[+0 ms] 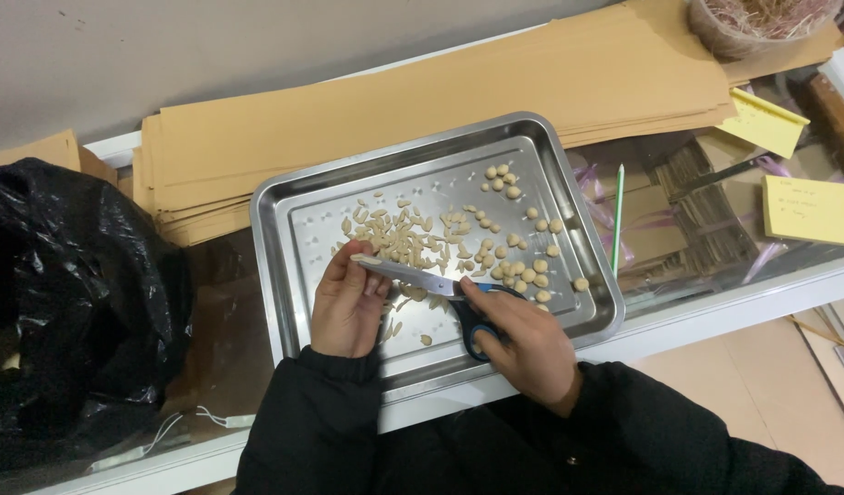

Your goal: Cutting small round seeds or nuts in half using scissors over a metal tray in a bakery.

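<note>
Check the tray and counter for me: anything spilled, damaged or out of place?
Nothing stands out. The pale pieces all lie inside the metal tray, split ones at the left, round ones at the right. The left hand holds one at the scissors, worked by the right hand. The tray sits slightly askew on the counter.

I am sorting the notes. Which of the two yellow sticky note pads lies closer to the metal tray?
The upper yellow pad, tilted beside the brown paper stack, lies closer to the tray. The other pad lies lower, near the right edge.
</note>
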